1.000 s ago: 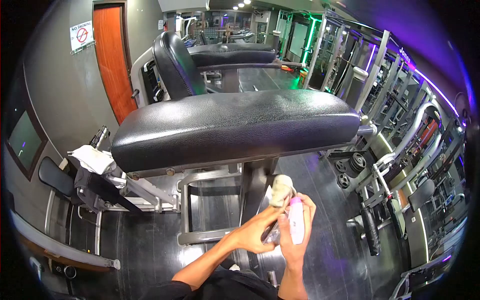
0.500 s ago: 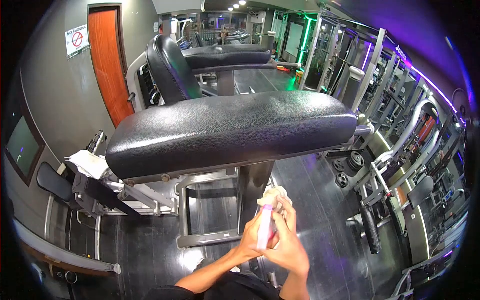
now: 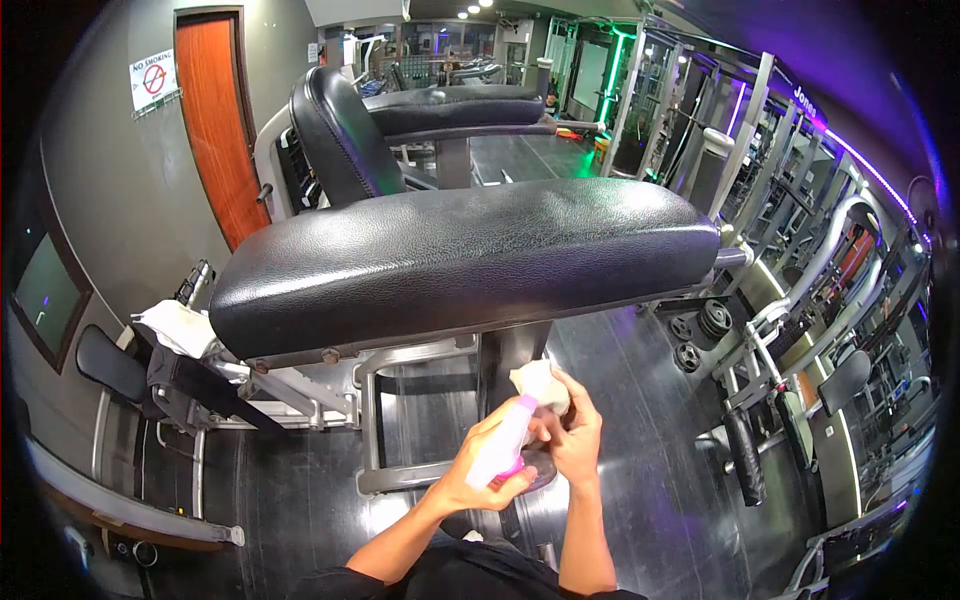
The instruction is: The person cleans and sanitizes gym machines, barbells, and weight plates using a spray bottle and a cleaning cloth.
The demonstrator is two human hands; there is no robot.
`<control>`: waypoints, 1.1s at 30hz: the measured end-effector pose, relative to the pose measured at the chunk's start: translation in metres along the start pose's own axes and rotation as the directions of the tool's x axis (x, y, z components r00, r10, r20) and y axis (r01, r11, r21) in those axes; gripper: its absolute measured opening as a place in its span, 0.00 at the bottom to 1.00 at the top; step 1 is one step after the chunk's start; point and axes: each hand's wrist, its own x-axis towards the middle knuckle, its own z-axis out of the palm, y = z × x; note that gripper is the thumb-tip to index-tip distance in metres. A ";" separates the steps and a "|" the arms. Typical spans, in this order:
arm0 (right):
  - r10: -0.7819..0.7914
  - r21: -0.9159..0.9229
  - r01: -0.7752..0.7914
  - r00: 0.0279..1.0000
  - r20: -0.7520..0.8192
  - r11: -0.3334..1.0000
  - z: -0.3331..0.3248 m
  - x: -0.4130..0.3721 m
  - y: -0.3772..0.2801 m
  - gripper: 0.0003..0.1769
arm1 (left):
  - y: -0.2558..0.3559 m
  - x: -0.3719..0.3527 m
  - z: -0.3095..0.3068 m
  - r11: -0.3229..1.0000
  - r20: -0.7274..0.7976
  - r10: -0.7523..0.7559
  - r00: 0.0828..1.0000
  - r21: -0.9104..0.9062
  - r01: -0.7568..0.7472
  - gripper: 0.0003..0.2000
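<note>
Below the padded bench, my left hand is closed round a white-and-pink bottle. The bottle slants up and away, its purple tip against a bunched cream cloth. My right hand grips that cloth, fingers curled over its right side. Part of the cloth is hidden by the fingers and the bottle. Just beyond both hands is the black padded bench, its leather surface shiny; neither hand touches it.
A white towel lies over a machine at left. Behind the bench stands a black backrest. Weight plates rest at right, near a cable machine. A metal frame stands on the dark floor beneath the bench.
The bottle has swung so that its near end points lower left. My left hand has shifted left with it, while my right hand has risen slightly, still holding the cloth.
</note>
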 end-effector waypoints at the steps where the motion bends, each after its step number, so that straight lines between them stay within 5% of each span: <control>1: -0.005 -0.064 0.000 0.997 -0.079 0.998 0.002 0.003 0.001 0.26 | 0.009 0.004 -0.001 0.998 -0.041 -0.024 0.999 -0.052 0.022 0.37; 3: -0.263 -0.154 0.222 0.903 -0.341 0.963 0.005 0.020 0.001 0.21 | 0.015 0.006 -0.006 0.994 -0.085 -0.047 0.995 -0.099 0.039 0.38; 5: -0.268 -0.057 0.284 0.793 -0.547 0.957 0.002 0.036 -0.007 0.24 | 0.016 0.002 -0.018 0.997 -0.102 -0.067 0.992 -0.042 0.064 0.38; 6: -0.266 -0.053 0.283 0.797 -0.542 0.957 0.008 0.046 -0.009 0.24 | 0.015 0.000 -0.020 0.997 -0.108 -0.068 0.992 -0.038 0.065 0.38; 8: -0.493 -0.288 0.408 0.602 -0.629 0.866 0.020 0.060 -0.012 0.26 | 0.010 -0.008 -0.023 0.982 -0.065 -0.143 0.988 -0.130 0.133 0.33; 9: -0.530 -0.335 0.411 0.649 -0.545 0.848 0.018 0.069 0.012 0.28 | 0.010 -0.011 -0.025 0.970 -0.038 -0.178 0.983 -0.175 0.169 0.31; 11: -0.733 -0.660 0.390 0.566 -0.378 0.642 0.055 0.078 0.016 0.31 | 0.016 -0.010 -0.028 0.964 -0.007 -0.205 0.979 -0.175 0.201 0.23; 13: -0.786 -0.754 0.422 0.586 -0.196 0.503 0.071 0.078 0.046 0.34 | 0.012 -0.016 -0.026 0.922 -0.015 -0.236 0.972 -0.318 0.219 0.19; 14: -0.852 -0.805 0.471 0.518 -0.079 0.361 0.064 0.079 0.079 0.36 | 0.010 -0.020 -0.026 0.922 -0.019 -0.241 0.970 -0.317 0.223 0.19; 17: -0.816 -0.845 0.503 0.557 0.158 0.179 0.043 0.074 0.079 0.29 | 0.007 -0.026 -0.029 0.909 -0.012 -0.267 0.964 -0.335 0.248 0.18; 22: -0.846 -0.838 0.527 0.504 0.175 0.141 0.024 0.091 0.067 0.31 | 0.004 -0.031 -0.040 0.967 0.056 -0.212 0.976 -0.129 0.218 0.18; 26: -0.863 -0.805 0.520 0.505 0.018 0.287 0.041 0.092 0.074 0.26 | -0.001 -0.039 -0.041 0.935 0.034 -0.267 0.963 -0.235 0.267 0.20; 29: -0.799 -0.828 0.560 0.516 0.310 0.040 0.033 0.063 0.105 0.25 | -0.007 -0.042 -0.042 0.916 0.049 -0.297 0.953 -0.266 0.300 0.20; 33: -0.605 -0.781 0.622 0.599 0.524 -0.061 -0.001 0.026 0.165 0.25 | -0.008 -0.044 -0.049 0.937 0.060 -0.297 0.953 -0.173 0.303 0.20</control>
